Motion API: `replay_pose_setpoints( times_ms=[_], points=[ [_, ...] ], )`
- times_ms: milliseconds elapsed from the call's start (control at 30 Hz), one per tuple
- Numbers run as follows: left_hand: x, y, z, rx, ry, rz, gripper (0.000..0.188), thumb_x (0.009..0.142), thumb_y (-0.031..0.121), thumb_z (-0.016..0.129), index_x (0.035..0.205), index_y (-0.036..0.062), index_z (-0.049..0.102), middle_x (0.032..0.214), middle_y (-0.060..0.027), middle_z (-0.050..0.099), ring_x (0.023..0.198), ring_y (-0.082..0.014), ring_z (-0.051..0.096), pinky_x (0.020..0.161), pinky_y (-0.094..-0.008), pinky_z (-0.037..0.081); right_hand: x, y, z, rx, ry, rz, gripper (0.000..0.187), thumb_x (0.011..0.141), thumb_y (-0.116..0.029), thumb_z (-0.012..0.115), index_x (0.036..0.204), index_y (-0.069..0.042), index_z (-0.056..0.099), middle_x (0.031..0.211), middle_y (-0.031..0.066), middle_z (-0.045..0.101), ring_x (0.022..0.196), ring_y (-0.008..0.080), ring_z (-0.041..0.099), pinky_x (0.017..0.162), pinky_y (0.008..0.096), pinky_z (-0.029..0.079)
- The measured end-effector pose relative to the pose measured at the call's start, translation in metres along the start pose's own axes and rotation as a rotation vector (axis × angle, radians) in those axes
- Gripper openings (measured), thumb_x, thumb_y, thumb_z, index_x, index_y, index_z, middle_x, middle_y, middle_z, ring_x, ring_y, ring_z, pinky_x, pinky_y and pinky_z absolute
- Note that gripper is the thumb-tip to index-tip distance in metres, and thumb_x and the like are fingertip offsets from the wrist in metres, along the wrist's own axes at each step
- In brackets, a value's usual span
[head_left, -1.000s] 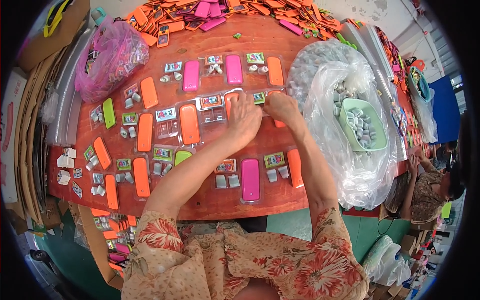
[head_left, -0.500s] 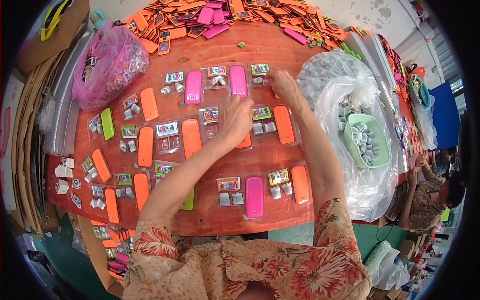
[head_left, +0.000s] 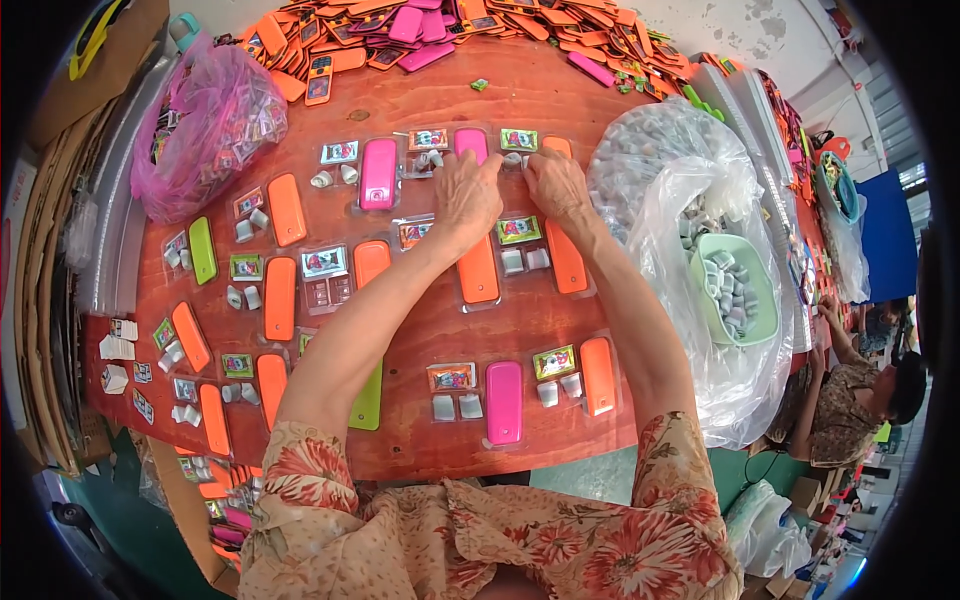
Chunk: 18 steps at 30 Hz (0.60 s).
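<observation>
My left hand reaches over a pink toy phone in the far row, its fingers curled and bent toward the right. What it pinches, if anything, is hidden. My right hand lies across an orange toy phone, with its fingertips closed at a small white cup in a clear plastic tray. Above that cup lies a green printed packet. Left of my left hand sit more small cups and an orange printed packet. Under my left wrist lies another orange toy phone.
Filled trays stand in rows on the red table. A pile of toy phones lies at the back. A pink bag of packets is at left; a green basin of cups sits in a clear bag at right. Another person works far right.
My left hand has moved up and slightly left, toward the far row's pink phone. My right hand has come slightly down and left, staying by the small cups.
</observation>
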<state>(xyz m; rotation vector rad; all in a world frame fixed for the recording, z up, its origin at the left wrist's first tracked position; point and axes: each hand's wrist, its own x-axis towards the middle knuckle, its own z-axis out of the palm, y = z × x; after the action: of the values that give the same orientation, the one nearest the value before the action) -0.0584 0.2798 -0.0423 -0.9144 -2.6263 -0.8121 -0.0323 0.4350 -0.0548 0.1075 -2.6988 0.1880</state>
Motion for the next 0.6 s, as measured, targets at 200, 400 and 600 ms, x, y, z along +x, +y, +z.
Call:
replay_pose_setpoints(
  times_ms=[200, 400, 600],
  points=[
    [0.015, 0.006, 0.009, 0.030, 0.015, 0.023, 0.028, 0.070, 0.006, 0.048, 0.097, 0.0087, 0.056, 0.082, -0.0168, 0.051, 0.081, -0.0331, 0.048, 0.068, -0.0434, 0.038, 0.004, -0.001, -0.008, 0.195, -0.155, 0.340, 0.015, 0.070, -0.012, 0.054, 0.082, -0.003, 0.054, 0.076, 0.0149, 0.054, 0.078, 0.0318, 0.053, 0.066, 0.0394, 0.042],
    [0.021, -0.004, 0.008, -0.002, 0.141, 0.005, 0.019, 0.064, 0.005, 0.050, 0.083, 0.0044, 0.056, 0.081, -0.0162, 0.051, 0.081, -0.0321, 0.047, 0.067, -0.0435, 0.037, 0.016, -0.014, -0.007, 0.068, 0.006, -0.065, 0.022, 0.068, -0.010, 0.055, 0.090, -0.006, 0.056, 0.079, 0.0136, 0.056, 0.079, 0.0300, 0.053, 0.067, 0.0367, 0.042],
    [0.024, -0.034, -0.021, 0.044, 0.219, 0.006, 0.015, 0.069, 0.009, 0.049, 0.081, 0.0067, 0.058, 0.075, -0.0141, 0.052, 0.075, -0.0304, 0.049, 0.065, -0.0405, 0.039, 0.011, -0.019, 0.001, 0.079, 0.078, -0.100, 0.007, 0.067, -0.009, 0.052, 0.070, -0.003, 0.053, 0.073, 0.0141, 0.054, 0.074, 0.0287, 0.054, 0.067, 0.0372, 0.042]
  ],
)
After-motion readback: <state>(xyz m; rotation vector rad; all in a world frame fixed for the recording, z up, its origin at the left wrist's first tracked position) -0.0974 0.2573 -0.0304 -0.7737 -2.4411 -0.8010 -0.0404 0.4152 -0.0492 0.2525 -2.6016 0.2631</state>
